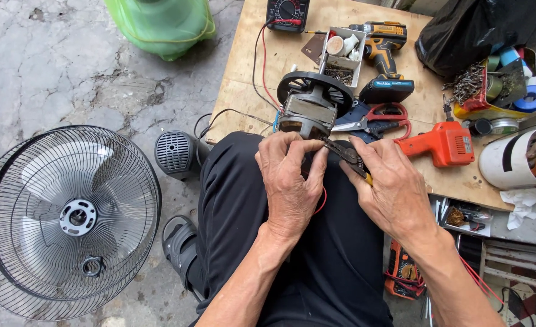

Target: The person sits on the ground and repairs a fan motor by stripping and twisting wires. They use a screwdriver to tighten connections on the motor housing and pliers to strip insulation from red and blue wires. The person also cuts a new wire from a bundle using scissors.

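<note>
A grey fan motor [309,109] with a black round mount rests at the near edge of the plywood table [243,66], against my knee in black trousers. My left hand [290,181] pinches something small just below the motor; a thin red wire [323,203] loops out beside it. My right hand [389,188] grips small pliers [348,154] whose jaws point at the fingertips of my left hand. The two hands touch over my lap. What sits between the left fingers is hidden.
On the table lie red-handled scissors [380,118], an orange tool [443,144], a cordless drill [386,57], a multimeter [287,12], a parts box [343,54], tape rolls [531,97]. A fan grille [68,218] and grey motor cover [176,154] lie on the concrete at left.
</note>
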